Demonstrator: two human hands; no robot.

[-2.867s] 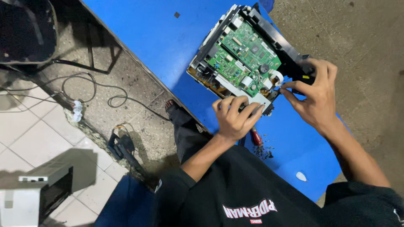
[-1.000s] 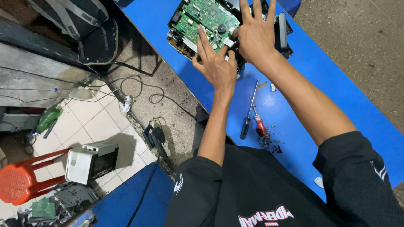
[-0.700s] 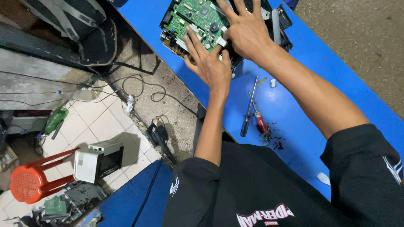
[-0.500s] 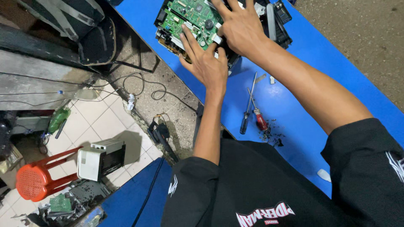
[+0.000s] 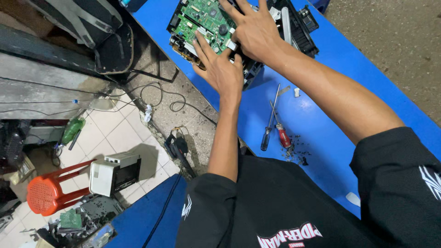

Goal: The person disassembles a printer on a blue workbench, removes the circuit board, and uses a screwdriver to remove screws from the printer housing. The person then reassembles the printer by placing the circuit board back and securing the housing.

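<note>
A black opened device (image 5: 294, 25) with a green circuit board (image 5: 200, 18) lies on the blue table (image 5: 321, 119) at the top of the head view. My left hand (image 5: 221, 69) rests flat on the board's near edge, fingers spread. My right hand (image 5: 255, 30) presses palm-down on the device's middle, fingers apart. Neither hand grips anything. Two screwdrivers, one black-handled (image 5: 266, 138) and one red-handled (image 5: 282, 135), lie on the table near my body.
Dark debris (image 5: 296, 154) sits beside the screwdrivers. On the floor at left are a red stool (image 5: 46, 193), a small white box-shaped device (image 5: 112, 172), cables (image 5: 156, 98), a black tool (image 5: 177, 147) and a green bottle (image 5: 71, 131). A black bag (image 5: 92, 23) lies upper left.
My view has shifted so the device sits higher in frame. Both hands moved from working at the device's edge to lying flat and spread on top of it.
</note>
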